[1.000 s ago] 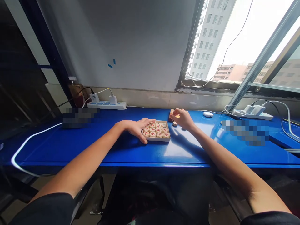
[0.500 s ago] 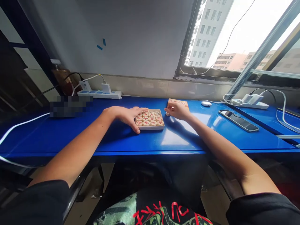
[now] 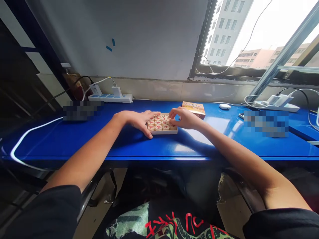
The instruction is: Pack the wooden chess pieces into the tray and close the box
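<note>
A shallow white box [image 3: 164, 132] on the blue table holds rows of round Chinese chess pieces [image 3: 158, 127] with red characters. My left hand [image 3: 139, 121] grips the box's left side, thumb at the front corner and fingers over the back edge. Over the right end of the box, my right hand [image 3: 183, 118] is closed in a pinch on a Chinese chess piece, largely hidden by the fingers. Those fingers also cover some pieces in the right column.
An orange-brown printed carton [image 3: 193, 109] stands behind my right hand. A white earbud case [image 3: 224, 106] lies farther right. Power strips with plugs sit at the back left [image 3: 109, 98] and back right [image 3: 276, 103]. A white cable [image 3: 27, 131] crosses the table's left side.
My right hand has moved left from the table beside the carton to above the box's right end, uncovering more of the carton. My left hand keeps its hold on the box.
</note>
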`<state>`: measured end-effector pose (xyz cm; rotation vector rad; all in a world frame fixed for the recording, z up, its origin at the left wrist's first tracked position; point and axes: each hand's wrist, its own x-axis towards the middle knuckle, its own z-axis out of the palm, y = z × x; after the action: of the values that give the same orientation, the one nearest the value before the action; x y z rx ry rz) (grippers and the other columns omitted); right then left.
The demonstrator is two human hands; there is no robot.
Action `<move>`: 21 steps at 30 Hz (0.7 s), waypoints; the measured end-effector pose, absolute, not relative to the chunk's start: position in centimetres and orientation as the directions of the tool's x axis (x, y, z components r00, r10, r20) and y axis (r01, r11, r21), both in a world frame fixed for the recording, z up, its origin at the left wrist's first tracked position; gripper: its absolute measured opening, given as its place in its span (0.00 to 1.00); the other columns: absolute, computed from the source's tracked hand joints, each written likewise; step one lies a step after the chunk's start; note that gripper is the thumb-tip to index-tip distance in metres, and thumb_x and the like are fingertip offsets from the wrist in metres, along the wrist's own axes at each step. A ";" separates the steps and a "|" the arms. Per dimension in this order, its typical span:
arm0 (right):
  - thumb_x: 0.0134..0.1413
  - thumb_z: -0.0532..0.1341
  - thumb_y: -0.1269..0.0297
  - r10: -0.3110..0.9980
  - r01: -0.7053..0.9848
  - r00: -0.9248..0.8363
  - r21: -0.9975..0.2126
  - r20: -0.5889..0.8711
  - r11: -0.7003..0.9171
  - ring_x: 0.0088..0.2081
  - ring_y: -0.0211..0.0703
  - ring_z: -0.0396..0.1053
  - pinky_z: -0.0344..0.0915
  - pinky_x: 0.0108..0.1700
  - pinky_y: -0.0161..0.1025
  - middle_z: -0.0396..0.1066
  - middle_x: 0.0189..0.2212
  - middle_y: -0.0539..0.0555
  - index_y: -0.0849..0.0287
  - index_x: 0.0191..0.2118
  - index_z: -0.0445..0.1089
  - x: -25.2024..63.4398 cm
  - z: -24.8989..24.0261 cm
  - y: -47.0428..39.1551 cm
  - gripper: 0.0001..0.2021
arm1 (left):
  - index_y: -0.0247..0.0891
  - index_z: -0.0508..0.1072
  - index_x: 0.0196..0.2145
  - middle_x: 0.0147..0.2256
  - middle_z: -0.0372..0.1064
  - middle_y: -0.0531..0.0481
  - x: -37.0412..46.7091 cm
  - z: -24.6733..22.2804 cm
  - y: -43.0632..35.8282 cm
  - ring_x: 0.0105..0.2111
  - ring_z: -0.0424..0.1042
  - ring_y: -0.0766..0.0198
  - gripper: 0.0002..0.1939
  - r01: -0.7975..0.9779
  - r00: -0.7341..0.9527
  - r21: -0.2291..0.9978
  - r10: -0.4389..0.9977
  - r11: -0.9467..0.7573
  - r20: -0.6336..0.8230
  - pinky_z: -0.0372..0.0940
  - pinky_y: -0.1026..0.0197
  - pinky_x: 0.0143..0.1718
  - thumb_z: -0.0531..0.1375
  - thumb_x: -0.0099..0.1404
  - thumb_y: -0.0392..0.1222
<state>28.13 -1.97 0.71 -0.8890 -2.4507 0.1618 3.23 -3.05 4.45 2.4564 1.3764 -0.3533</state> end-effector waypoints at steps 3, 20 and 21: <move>0.55 0.57 0.67 0.636 0.603 -0.587 -0.254 0.502 0.757 0.37 0.42 0.64 0.57 0.35 0.36 0.72 0.31 0.52 0.58 0.36 0.68 28.3 1.2 -2.0 0.04 | 0.50 0.28 0.67 0.68 0.33 0.45 3.5 4.7 -3.4 0.65 0.39 0.43 0.67 0.856 0.514 0.146 0.785 -0.496 -0.346 0.43 0.47 0.63 0.64 0.41 0.69; 0.51 0.58 0.71 0.603 0.455 -0.587 -0.396 0.539 0.798 0.34 0.37 0.67 0.65 0.38 0.36 0.67 0.36 0.52 0.58 0.40 0.70 27.8 1.1 -2.2 0.09 | 0.54 0.33 0.67 0.65 0.45 0.48 3.7 5.0 -3.7 0.62 0.48 0.44 0.66 0.846 0.534 0.199 0.783 -0.495 -0.320 0.47 0.50 0.61 0.65 0.40 0.68; 0.51 0.58 0.70 0.643 0.446 -0.539 -0.464 0.543 0.766 0.33 0.37 0.68 0.65 0.36 0.36 0.67 0.36 0.52 0.58 0.39 0.69 28.1 1.4 -2.1 0.09 | 0.55 0.34 0.67 0.65 0.45 0.49 3.5 5.1 -3.6 0.62 0.49 0.44 0.65 0.853 0.522 0.201 0.789 -0.482 -0.324 0.48 0.50 0.61 0.65 0.39 0.67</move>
<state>28.08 -2.06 1.36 -0.8085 -2.2313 0.3503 3.52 -3.61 5.11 2.4314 1.3623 -0.2676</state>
